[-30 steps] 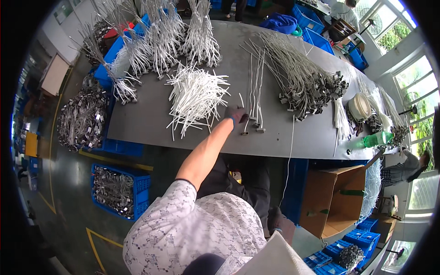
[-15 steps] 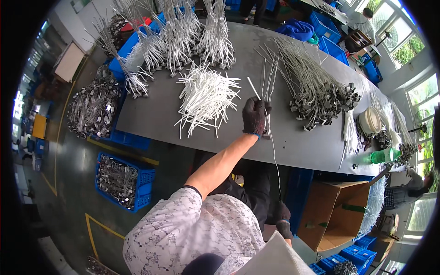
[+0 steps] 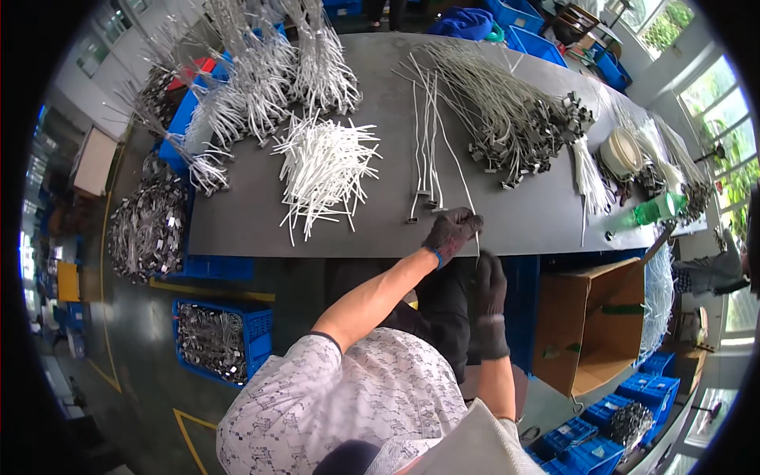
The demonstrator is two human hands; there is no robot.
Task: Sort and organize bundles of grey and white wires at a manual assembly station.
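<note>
My left hand (image 3: 454, 232), in a dark glove, is closed at the table's front edge. It pinches a thin pale wire (image 3: 457, 168), which runs up across the tabletop; a short white tube (image 3: 477, 245) extends below the fingers. Just below and to the right is my gloved right hand (image 3: 491, 294), its blurred fingers pointing up close to the tube's lower end. Whether they grip it is unclear. Left of the held wire lie several loose wires (image 3: 425, 146) with dark connectors at their near ends. A heap of white tubes (image 3: 323, 174) sits farther left.
A large bundle of wires with dark connectors (image 3: 526, 138) covers the table's right part. Bundled wires (image 3: 321, 67) stand at the back left. Rightward are a round tub (image 3: 621, 152) and a green bottle (image 3: 661, 208). An open cardboard box (image 3: 554, 332) stands below the table's right side.
My left hand has come nearer to the table's front edge with the wire and tube. My right hand has risen from low down toward the left. The view has shifted somewhat.
</note>
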